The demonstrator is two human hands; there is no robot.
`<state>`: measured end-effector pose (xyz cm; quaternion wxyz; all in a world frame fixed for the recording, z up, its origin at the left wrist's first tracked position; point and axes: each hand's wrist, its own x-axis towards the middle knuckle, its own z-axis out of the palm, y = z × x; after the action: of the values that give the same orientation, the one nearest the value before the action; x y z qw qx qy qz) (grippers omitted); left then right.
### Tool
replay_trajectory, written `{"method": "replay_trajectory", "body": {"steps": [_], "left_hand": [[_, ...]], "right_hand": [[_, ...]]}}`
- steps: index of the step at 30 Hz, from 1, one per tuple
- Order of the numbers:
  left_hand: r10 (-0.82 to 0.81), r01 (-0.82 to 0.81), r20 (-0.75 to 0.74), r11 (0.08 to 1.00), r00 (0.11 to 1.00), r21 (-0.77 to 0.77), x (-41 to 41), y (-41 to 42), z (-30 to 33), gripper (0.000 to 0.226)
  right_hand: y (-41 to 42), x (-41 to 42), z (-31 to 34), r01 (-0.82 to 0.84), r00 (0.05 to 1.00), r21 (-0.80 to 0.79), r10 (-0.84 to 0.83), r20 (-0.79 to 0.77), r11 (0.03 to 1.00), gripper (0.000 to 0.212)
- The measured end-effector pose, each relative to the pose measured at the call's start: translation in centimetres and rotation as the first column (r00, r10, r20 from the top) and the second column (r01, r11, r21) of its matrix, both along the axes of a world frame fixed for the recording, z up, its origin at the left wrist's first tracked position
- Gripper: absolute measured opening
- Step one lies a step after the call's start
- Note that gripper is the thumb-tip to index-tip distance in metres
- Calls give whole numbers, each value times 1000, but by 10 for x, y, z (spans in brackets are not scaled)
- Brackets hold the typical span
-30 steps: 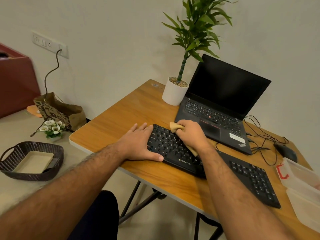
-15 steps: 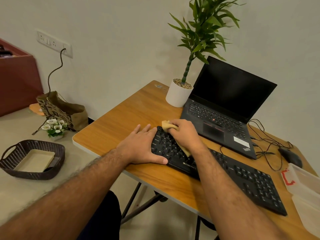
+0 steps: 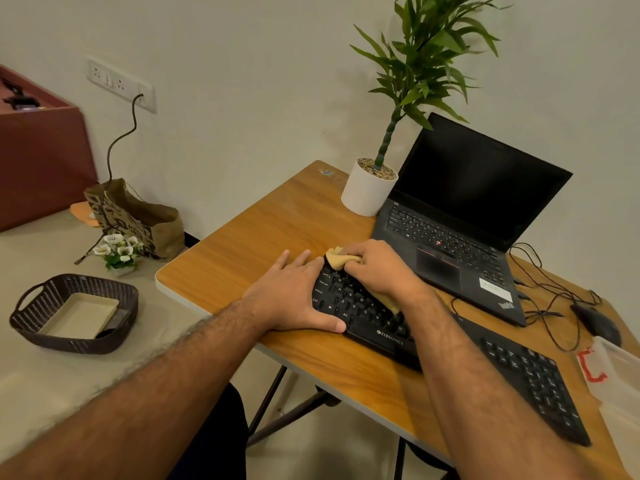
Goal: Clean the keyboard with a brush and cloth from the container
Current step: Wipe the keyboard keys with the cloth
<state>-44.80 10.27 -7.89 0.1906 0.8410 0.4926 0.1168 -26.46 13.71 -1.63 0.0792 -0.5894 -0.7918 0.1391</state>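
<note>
A black keyboard (image 3: 526, 375) lies slantwise on the wooden table (image 3: 263, 251). My right hand (image 3: 381, 268) grips a tan cloth (image 3: 337, 259) and presses it onto the keyboard's far left corner. My left hand (image 3: 294, 296) lies flat at the keyboard's left end, fingers straight on the table and thumb along the front edge. A clear plastic container (image 3: 620, 379) with a red clip sits at the table's right edge. No brush shows.
An open black laptop (image 3: 467, 216) and a potted plant (image 3: 370, 188) stand behind the keyboard. A mouse (image 3: 599, 322) and tangled cables lie to the right. On the left, a dark woven basket (image 3: 74, 313), small flowers and a paper bag sit on a lower surface.
My right hand has slid the cloth leftward along the keyboard's top rows to its far left corner. My left hand has stayed at the keyboard's left end.
</note>
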Motion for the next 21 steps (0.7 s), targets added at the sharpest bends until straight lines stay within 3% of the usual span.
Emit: {"method": "replay_trajectory", "body": {"steps": [6,11,15,18,21], "left_hand": [[-14,13,-20,1000,1000,-2,-1,1,1,130],[-51,51,-36,999,998,-4,-6,4,5,124],[-56,57,-43,998,997,4,-8,3,3,122],[-77,77,-57,997,995,3,-10,5,3,122],[-88,90,-99,996,991,16,-12,6,1,122]], "right_hand": [[-3,12,10,14,999,-27,-13,36,1000,33],[-16,-4,-14,55,996,171,-67,63,984,33],[-15,6,1,89,990,-43,-93,-106,995,22],[-5,2,5,215,959,26,-206,-195,976,19],[-3,-16,-5,190,966,76,-172,-194,979,23]]}}
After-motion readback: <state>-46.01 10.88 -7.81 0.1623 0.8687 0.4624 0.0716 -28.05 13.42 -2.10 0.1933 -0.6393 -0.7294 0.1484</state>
